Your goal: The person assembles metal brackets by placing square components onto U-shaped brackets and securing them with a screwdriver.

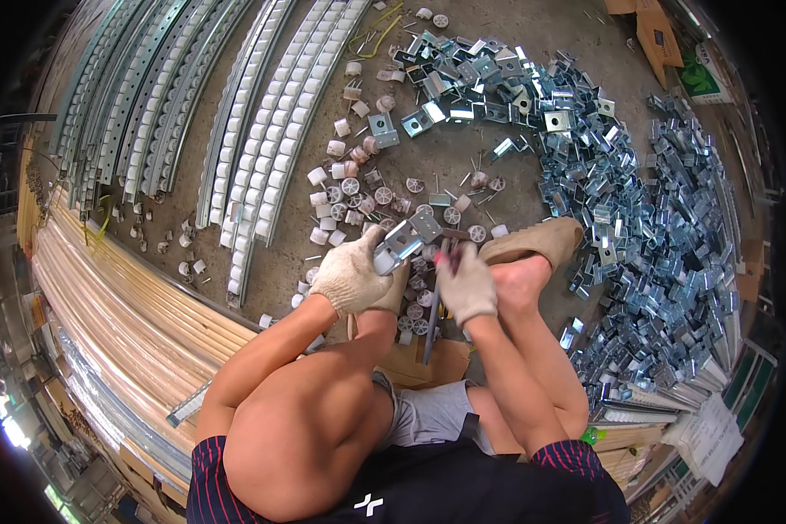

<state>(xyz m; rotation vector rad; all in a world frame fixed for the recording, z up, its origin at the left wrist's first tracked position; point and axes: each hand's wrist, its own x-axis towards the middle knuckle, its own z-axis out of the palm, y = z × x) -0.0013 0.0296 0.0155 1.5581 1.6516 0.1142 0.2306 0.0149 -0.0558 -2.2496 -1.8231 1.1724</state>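
Right, both hands are in pale knitted gloves, brought close together over the floor (576, 31), between the person's drawn-up knees. The left hand (351, 271) has its fingers pinched round the near end of a metal bracket (415, 234), which tilts up and away toward the loose parts. Just to the right of it, the right hand (465, 284) is blurred; its fingers are curled round a reddish object (443, 259), though I can't make out what that is. A thin dark bar (432, 321) stands below, near the right wrist.

Around the feet lie scattered white rollers (350, 186), some of them showing spoked faces. Beyond the hands and off to the right, a great curved heap of shiny brackets (616, 210) sweeps round past the right sandal (533, 242). Over on the far left, long metal rails (271, 122) lie side by side, several lined with white wheels, and nearer the person runs a stack of long tan strips (131, 271). A cardboard box (658, 37) sits at the upper right.
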